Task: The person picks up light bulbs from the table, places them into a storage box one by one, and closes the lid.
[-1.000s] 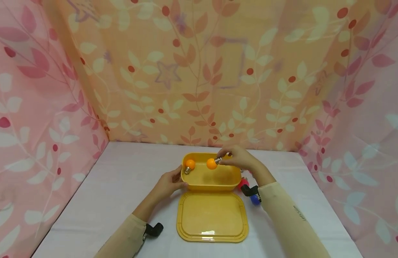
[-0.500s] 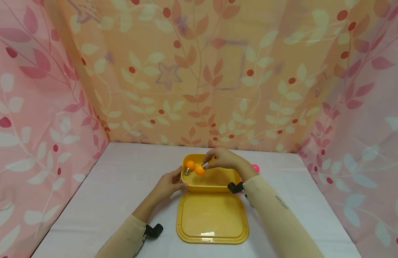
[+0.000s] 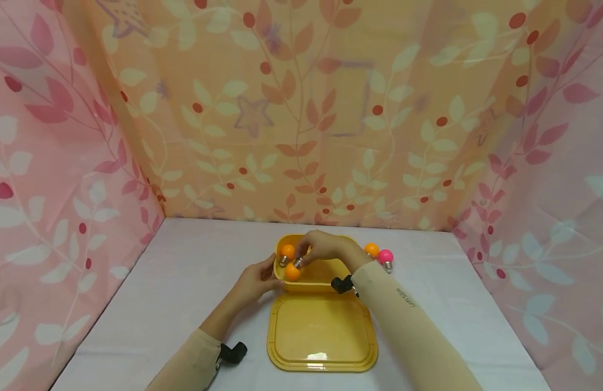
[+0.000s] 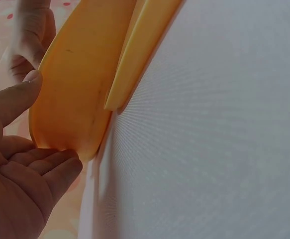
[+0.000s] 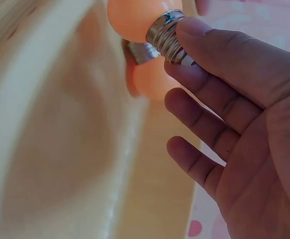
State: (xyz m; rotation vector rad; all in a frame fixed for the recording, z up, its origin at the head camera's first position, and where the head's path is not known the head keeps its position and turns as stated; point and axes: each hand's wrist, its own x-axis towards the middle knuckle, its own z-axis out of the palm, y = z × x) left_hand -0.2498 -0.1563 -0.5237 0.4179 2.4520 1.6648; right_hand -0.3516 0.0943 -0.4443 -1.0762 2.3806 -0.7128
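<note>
My right hand (image 3: 323, 245) is over the open yellow box (image 3: 328, 272), pinching an orange light bulb (image 5: 137, 19) by its silvery screw base between thumb and index finger. The bulb's round end points down at the front left of the box. Just behind it, a second orange bulb (image 3: 287, 251) lies in the left end. In the left wrist view, my left hand (image 4: 23, 169) grips the box's left end, thumb at the rim and fingers against the outer wall. The yellow lid (image 3: 322, 331) lies flat in front of the box.
Right of the box, another orange bulb (image 3: 372, 250) and a pink bulb (image 3: 386, 257) lie on the white tablecloth (image 3: 184, 271). My right sleeve (image 3: 404, 315) covers part of the table there. A leaf-patterned cloth (image 3: 301, 108) rises behind the table.
My right hand has carried the orange bulb leftward and toward the box's front left. The bulbs right of the box came into view; a blue one is now hidden by the sleeve. The left hand stays put.
</note>
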